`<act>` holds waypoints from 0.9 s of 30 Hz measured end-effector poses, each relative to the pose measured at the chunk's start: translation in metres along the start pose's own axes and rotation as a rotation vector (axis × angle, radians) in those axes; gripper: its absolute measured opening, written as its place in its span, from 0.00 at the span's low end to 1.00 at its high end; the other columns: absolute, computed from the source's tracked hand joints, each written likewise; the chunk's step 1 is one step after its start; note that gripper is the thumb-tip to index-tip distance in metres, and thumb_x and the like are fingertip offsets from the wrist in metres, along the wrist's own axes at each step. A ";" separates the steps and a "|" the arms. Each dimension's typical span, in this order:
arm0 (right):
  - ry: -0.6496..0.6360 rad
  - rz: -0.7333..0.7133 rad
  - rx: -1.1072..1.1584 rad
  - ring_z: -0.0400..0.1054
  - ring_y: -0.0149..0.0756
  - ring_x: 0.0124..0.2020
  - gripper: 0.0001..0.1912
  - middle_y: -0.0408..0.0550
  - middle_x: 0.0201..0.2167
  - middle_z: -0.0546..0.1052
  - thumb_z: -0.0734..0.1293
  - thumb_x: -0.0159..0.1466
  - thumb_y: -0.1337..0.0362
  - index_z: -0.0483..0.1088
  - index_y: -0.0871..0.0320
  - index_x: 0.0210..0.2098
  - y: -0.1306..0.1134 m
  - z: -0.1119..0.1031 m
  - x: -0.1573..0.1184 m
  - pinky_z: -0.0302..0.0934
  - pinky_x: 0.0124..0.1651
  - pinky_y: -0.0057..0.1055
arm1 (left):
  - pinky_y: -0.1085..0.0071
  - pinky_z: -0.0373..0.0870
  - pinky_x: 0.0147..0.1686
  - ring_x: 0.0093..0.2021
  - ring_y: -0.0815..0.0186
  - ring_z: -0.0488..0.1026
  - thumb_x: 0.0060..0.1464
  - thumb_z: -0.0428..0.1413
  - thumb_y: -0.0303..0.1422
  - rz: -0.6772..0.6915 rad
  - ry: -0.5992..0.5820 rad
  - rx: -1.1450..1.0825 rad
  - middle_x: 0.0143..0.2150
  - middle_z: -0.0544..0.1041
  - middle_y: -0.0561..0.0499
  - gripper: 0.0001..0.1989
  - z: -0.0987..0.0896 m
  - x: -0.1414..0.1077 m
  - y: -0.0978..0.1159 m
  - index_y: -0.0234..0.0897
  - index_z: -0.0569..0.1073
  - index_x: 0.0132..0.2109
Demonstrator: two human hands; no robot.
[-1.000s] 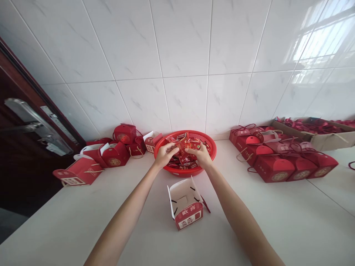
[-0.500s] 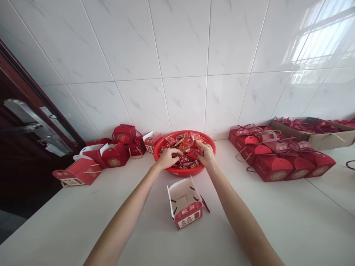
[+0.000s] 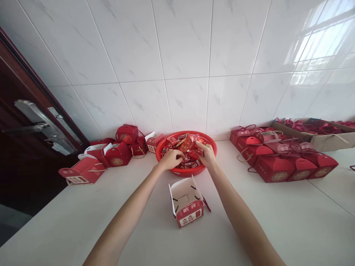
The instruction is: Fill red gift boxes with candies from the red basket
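Note:
A round red basket point(image 3: 186, 172) full of red-wrapped sweets point(image 3: 191, 160) stands against the wall. Over its left part is my left hand point(image 3: 172, 159), fingers curled down among the sweets; what they hold, if anything, is hidden. My right hand point(image 3: 206, 153) is at the basket's right side, thumb and fingers closed on a red packet point(image 3: 198, 150). In front of the basket, between my forearms, an open-topped red and white box point(image 3: 190, 213) sits upright on the white table point(image 3: 149, 236), its pale inside showing and its flaps raised.
Several red boxes point(image 3: 118, 155) stand at the left, near a dark door point(image 3: 33, 155) with a metal handle. More closed red boxes point(image 3: 274, 168) with cords are grouped at the right. Behind them is a cardboard tray point(image 3: 330, 142) of red items. A tiled wall point(image 3: 185, 107) runs behind.
My left hand's fingers have curled in further among the sweets. My right hand stays at the packet. The whole view has shifted slightly, with things appearing a little further right.

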State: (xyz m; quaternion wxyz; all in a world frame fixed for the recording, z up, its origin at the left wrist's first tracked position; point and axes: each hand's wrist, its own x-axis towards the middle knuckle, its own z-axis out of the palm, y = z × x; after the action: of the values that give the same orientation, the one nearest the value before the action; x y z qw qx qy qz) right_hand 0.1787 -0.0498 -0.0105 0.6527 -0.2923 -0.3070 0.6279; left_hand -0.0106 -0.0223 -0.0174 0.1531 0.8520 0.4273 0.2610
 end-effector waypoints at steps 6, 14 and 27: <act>-0.382 0.027 -0.254 0.74 0.38 0.37 0.16 0.44 0.32 0.79 0.79 0.47 0.58 0.76 0.57 0.32 -0.024 0.007 -0.022 0.69 0.42 0.35 | 0.68 0.74 0.36 0.30 0.61 0.78 0.46 0.55 0.26 -0.007 0.125 -0.099 0.29 0.82 0.51 0.08 -0.002 -0.001 0.001 0.39 0.79 0.26; -0.799 -0.028 -1.189 0.62 0.30 0.24 0.11 0.37 0.22 0.71 0.76 0.50 0.61 0.76 0.56 0.32 -0.054 0.043 -0.084 0.55 0.27 0.27 | 0.63 0.75 0.46 0.39 0.59 0.79 0.49 0.53 0.32 -0.031 0.424 -0.284 0.35 0.83 0.49 0.09 -0.005 -0.009 0.012 0.39 0.79 0.30; -0.856 -0.156 -1.407 0.64 0.32 0.26 0.11 0.41 0.25 0.73 0.76 0.50 0.64 0.74 0.56 0.32 -0.044 0.043 -0.091 0.53 0.27 0.27 | 0.63 0.76 0.46 0.44 0.56 0.79 0.50 0.62 0.40 -0.106 0.232 -0.611 0.40 0.83 0.46 0.11 -0.020 -0.090 0.054 0.38 0.81 0.36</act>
State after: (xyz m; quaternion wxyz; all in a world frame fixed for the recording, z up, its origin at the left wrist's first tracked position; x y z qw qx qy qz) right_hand 0.1715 -0.1424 0.0480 0.1855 -0.3460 -0.8698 0.2988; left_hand -0.0320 -0.1265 -0.0032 0.3652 0.7080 0.3876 0.4638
